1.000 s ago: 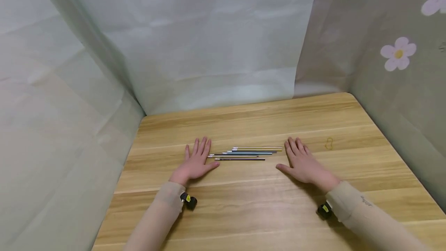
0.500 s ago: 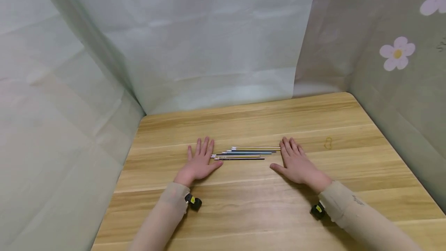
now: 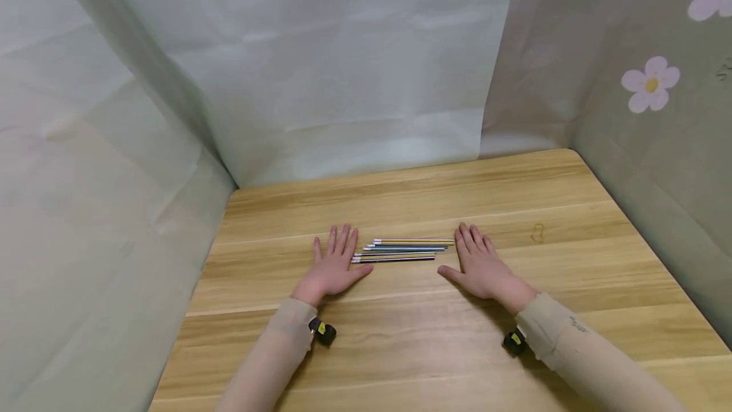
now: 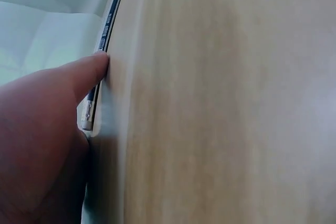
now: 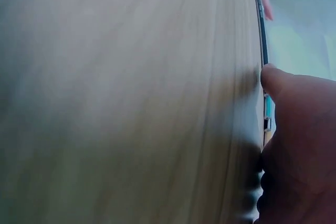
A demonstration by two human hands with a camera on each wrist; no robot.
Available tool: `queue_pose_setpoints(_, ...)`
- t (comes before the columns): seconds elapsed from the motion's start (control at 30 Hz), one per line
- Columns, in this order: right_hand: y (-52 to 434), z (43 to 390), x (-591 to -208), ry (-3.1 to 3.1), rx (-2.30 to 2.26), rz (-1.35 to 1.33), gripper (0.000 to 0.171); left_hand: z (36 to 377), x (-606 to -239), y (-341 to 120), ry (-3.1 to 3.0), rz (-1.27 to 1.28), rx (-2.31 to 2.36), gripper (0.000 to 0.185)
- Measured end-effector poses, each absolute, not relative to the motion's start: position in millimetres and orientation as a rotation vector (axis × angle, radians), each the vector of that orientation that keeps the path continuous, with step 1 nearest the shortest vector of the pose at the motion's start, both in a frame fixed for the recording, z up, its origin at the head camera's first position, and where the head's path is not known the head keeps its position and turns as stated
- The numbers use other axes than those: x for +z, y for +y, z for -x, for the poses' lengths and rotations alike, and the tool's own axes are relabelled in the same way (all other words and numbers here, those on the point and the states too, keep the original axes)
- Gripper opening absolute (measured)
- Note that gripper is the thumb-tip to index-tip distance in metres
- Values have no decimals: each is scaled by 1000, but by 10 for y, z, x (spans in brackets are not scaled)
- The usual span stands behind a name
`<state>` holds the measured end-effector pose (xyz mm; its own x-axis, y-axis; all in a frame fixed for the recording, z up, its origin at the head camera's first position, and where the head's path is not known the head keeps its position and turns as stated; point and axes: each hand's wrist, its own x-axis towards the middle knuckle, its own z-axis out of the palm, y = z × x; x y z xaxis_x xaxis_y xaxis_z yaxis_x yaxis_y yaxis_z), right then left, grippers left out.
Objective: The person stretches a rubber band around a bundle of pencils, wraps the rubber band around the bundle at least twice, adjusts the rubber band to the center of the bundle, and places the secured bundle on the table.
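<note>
- No vessel or box shows here; the pencils (image 3: 400, 250) lie bare on the wooden desk (image 3: 515, 196), a small bundle of thin sticks side by side, their lengths running left to right, staggered at the ends.
- The left hand (image 3: 334, 266) lies flat, palm down, at the left ends of the pencils, fingers straight and spread a little, pointing away from the person; its grip holds nothing, and the fingers' inner edge touches the white-tipped ends.
- In the left wrist view the thumb (image 4: 79, 80) rests against a dark pencil (image 4: 105, 40) near its pale end cap.
- The right hand (image 3: 483, 266) lies flat the same way at the right ends of the pencils, fingers straight and close together, thumb out toward the bundle; its grip pinches nothing.
- In the right wrist view the thumb (image 5: 283, 85) sits just beside the nearest pencil's end (image 5: 262, 40), touching or nearly so; that view is too blurred to say which.
- The pencils lie between the two hands, hemmed in at both ends.
- Pale cloth walls (image 3: 343, 68) stand round the desk; the right one bears printed flowers (image 3: 650, 84).
</note>
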<state>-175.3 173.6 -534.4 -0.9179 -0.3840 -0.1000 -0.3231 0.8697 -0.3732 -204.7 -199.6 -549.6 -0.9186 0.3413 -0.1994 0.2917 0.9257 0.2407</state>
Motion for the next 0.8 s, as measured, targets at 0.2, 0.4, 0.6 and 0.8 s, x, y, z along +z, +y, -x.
queue_pose_setpoints(0.2,1694,1755,-5328,2869,-543,530,104,2038,-5467,-1922,2857,-480,282,109)
queue_pose_setpoints(0.4,1625,1758,-5328,2853,-528,478,113,2037,-5440,-1795,2847,-456,264,112)
queue_pose_setpoints(0.6,1613,1812,-5434,2855,-451,482,117,2032,-5445,-1693,2845,-455,279,112)
queue_pose_setpoints(0.8,1631,1805,-5444,2855,-431,460,115,2007,-5431,-1649,2854,-473,316,110)
